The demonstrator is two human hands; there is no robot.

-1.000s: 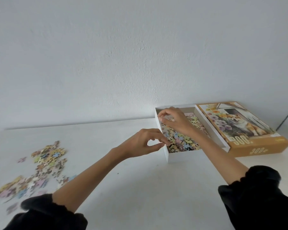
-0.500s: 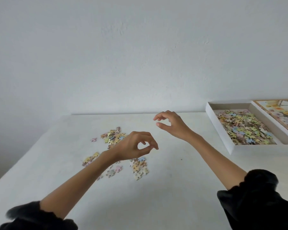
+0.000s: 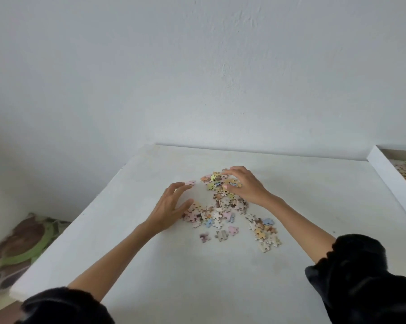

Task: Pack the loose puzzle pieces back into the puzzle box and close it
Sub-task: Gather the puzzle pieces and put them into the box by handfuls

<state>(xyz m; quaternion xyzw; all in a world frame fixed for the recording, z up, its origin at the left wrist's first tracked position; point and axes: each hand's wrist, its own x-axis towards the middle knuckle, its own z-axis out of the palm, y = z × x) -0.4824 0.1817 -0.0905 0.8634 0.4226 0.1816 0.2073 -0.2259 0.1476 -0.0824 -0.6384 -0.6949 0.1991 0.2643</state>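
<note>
A scatter of pastel loose puzzle pieces point(image 3: 223, 212) lies on the white table point(image 3: 197, 277), in the middle of the view. My left hand point(image 3: 171, 206) rests at the left edge of the scatter, fingers spread, holding nothing. My right hand point(image 3: 244, 185) lies on top of the far part of the pile, fingers curled over the pieces; whether it grips any is unclear. The white puzzle box point(image 3: 389, 174) shows only as a corner at the right edge, with pieces inside. Its lid is out of view.
A plain white wall stands right behind the table. The table's left edge point(image 3: 64, 232) drops off to a floor mat patterned in brown and green point(image 3: 22, 244). Black sleeves cover both my forearms near the bottom of the view.
My view has swung left from the box to the loose pieces. Both hands have moved from over the box down onto the scatter, and the fingers have spread.
</note>
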